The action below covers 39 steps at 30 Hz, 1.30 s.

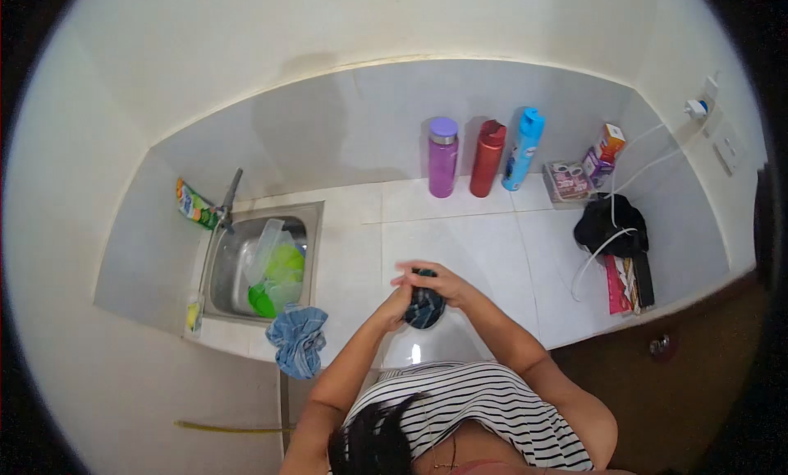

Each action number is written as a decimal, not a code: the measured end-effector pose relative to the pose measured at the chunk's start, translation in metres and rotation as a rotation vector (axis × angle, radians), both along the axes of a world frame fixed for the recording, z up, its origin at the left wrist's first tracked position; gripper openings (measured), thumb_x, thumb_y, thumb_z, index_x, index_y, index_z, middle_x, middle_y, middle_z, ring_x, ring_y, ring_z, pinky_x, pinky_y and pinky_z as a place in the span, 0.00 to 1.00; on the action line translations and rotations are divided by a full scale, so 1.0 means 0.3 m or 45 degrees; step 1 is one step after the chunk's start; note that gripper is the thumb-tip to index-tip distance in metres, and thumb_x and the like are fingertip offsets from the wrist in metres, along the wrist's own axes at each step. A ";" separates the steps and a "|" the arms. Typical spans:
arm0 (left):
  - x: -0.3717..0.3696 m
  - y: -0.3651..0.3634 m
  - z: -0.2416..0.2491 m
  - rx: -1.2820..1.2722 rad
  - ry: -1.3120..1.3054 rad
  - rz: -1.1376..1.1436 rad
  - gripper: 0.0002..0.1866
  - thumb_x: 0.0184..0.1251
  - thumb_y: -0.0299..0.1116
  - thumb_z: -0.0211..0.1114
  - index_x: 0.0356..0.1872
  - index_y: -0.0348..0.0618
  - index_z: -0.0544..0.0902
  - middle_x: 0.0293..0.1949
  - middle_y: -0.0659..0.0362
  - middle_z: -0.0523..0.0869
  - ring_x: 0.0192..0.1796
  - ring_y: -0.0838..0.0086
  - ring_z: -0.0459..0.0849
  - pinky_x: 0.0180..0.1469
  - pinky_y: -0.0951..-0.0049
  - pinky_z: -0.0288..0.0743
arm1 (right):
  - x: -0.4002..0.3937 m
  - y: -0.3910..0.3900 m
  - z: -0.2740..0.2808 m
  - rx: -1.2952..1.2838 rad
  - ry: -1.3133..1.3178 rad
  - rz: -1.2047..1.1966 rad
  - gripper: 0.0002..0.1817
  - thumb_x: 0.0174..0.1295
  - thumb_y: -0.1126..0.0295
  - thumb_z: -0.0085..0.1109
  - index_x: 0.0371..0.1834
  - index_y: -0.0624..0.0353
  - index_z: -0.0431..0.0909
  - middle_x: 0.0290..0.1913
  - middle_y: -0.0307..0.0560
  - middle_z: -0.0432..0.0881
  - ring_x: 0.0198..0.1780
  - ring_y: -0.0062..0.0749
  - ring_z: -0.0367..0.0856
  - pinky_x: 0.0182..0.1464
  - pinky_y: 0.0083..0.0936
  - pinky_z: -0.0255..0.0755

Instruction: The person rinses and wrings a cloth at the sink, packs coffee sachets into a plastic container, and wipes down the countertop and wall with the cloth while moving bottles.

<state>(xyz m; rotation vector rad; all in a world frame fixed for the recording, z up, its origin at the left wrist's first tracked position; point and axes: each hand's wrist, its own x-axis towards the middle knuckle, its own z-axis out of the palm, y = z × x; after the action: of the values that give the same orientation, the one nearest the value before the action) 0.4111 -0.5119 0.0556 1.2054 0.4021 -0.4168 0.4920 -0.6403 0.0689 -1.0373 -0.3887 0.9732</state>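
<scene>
A dark, rounded object (425, 308) with a bluish pattern is between my hands, above the white tiled counter near its front edge. My left hand (396, 304) is against its left side, with the fingers closed around it. Over its top lies my right hand (437, 279), its fingers reaching left across my left hand and pressed against the object. The fingertips are slightly blurred where the hands overlap. What exactly the dark object is cannot be made out.
A steel sink (318, 253) holding green and clear plastic items is at left, with blue denim cloth (297, 340) beside it. Purple (443, 163), red (487, 161) and blue (523, 151) bottles stand behind. A black cloth item (611, 226) and white cable lie right.
</scene>
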 end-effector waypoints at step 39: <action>-0.084 1.090 0.530 2.114 -2.051 -0.478 0.10 0.30 0.35 0.63 0.20 0.53 0.76 0.31 0.66 0.78 0.39 0.69 0.80 0.41 0.66 0.70 | 0.085 1.469 0.267 0.005 -0.368 0.453 0.12 0.56 0.69 0.52 0.14 0.52 0.69 0.17 0.35 0.66 0.19 0.22 0.60 0.19 0.32 0.52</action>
<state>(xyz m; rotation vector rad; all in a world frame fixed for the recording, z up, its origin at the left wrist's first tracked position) 0.3858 -0.1848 0.2145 2.7114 -1.1741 0.8780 0.5175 -0.1997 0.1489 -1.1305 -0.8351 1.1378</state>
